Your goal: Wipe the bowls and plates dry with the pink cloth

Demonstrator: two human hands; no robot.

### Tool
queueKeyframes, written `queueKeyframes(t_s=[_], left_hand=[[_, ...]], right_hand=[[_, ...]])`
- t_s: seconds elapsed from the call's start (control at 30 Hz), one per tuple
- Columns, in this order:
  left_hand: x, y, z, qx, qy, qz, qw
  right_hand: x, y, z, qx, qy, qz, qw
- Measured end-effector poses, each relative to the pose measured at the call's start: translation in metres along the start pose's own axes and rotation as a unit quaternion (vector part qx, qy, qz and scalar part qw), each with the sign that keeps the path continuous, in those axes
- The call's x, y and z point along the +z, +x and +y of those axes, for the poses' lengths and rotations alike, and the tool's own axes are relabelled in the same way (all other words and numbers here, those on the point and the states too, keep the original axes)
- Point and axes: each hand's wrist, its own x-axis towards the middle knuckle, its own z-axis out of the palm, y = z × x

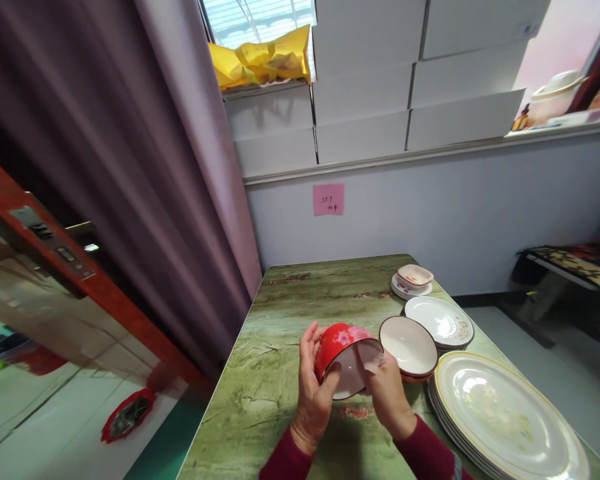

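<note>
A red bowl (335, 343) with pink flowers and a white inside is tilted above the table, its mouth facing me. My left hand (316, 387) grips it from the left, thumb over the rim and fingers behind the wall. On the opposite side my right hand (387, 390) is closed at the rim, pinching a thin white piece, seemingly a tissue (373, 355), against the bowl. Part of the right fingers is hidden. Just right of the held bowl stand stacked bowls (409, 343), the top one white inside with a dark rim.
Stacked large oval plates (505, 407) lie at the table's right edge. Behind them are round plates (440, 320), then small saucers (403, 287) with a squarish bowl (415, 275) on top. The green table (265, 367) meets the wall; a purple curtain (180, 133) hangs left.
</note>
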Motion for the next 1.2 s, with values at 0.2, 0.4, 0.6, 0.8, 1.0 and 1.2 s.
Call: queueKeyframes(t_s=[0.2,0.4,0.6,0.8,1.0,1.2], left_hand=[[-0.016,0.008,0.011,0.003,0.105,-0.149,0.983],[-0.021,0.007,0.008,-0.031,0.136,-0.225,0.964],[-0.016,0.005,0.014,-0.044,0.125,-0.176,0.975],[-0.007,0.003,0.017,-0.071,0.095,-0.102,0.988],[-0.001,0.006,0.012,-0.088,0.000,-0.049,0.995],[0.007,0.012,0.007,-0.113,-0.131,0.083,0.981]], right_hand=[[-0.029,0.026,-0.039,-0.295,-0.268,-0.123,0.909],[-0.033,0.037,-0.068,-0.394,-0.441,-0.222,0.775],[-0.029,0.036,-0.075,-0.406,-0.416,-0.223,0.782],[-0.025,0.032,-0.061,-0.292,-0.259,-0.124,0.912],[-0.009,0.017,-0.031,-0.099,-0.078,-0.002,0.992],[0.012,-0.011,-0.011,0.110,0.039,-0.049,0.992]])
